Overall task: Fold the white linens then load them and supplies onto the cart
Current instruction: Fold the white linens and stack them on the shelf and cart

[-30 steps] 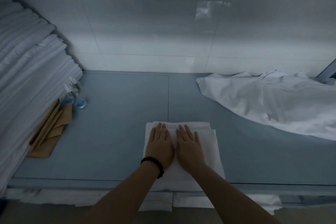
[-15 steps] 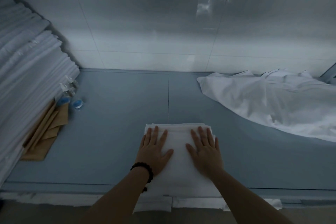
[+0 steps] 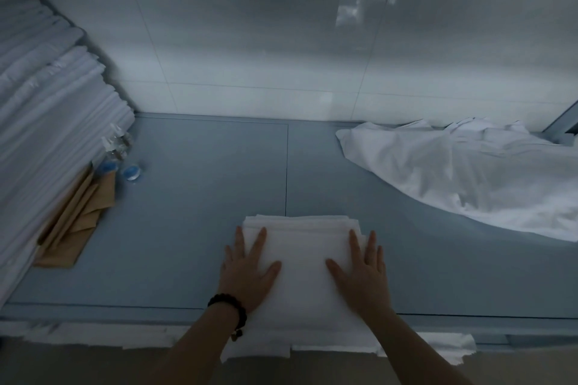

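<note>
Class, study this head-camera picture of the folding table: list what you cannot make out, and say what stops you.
Head view, dim:
- Stack of folded linens: cut by the left edge; count unknowable.
- Loose sheet: runs off the right edge.
- Bottles: too small and dim to read.
- Brown paper: partly hidden by the stack.
- Folded linen: side edges covered by left hand and right hand.

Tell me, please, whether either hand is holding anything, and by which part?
Nothing is gripped. The left hand and right hand lie flat with straight fingers, pressing on the folded white linen near its left and right edges.
</note>
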Tool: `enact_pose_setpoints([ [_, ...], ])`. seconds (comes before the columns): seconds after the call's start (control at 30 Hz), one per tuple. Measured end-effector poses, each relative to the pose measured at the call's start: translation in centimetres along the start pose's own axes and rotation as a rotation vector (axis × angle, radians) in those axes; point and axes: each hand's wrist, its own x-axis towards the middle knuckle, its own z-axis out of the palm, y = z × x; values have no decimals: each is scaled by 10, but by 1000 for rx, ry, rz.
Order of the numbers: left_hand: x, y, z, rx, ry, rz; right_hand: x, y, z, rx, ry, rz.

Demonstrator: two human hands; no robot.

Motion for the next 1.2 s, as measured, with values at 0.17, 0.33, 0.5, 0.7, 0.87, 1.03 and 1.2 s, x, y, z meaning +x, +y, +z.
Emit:
enact_pose_setpoints([
  [0.17, -8, 7, 0, -90, 16, 42, -11, -7, 1, 182, -34, 79],
  [0.33, -12, 7, 1, -69, 7, 51, -18, -7, 1, 201, -20, 56],
  [0.5, -14, 6, -3, -135, 13, 53, -19, -6, -2, 242, -47, 26],
  [0.7, -14, 4, -11, -210, 49, 82, -20, -2, -8, 315, -40, -27],
  [0.87, -12, 5, -11, -247, 28, 49, -21, -1, -10, 378, 14, 4],
  [1.03, -18, 6, -7, -233, -6, 10, -27, 3, -3, 368, -22, 62],
  [1.2, -29, 10, -5, -223, -25, -11, -33, 4, 1, 361, -13, 59],
])
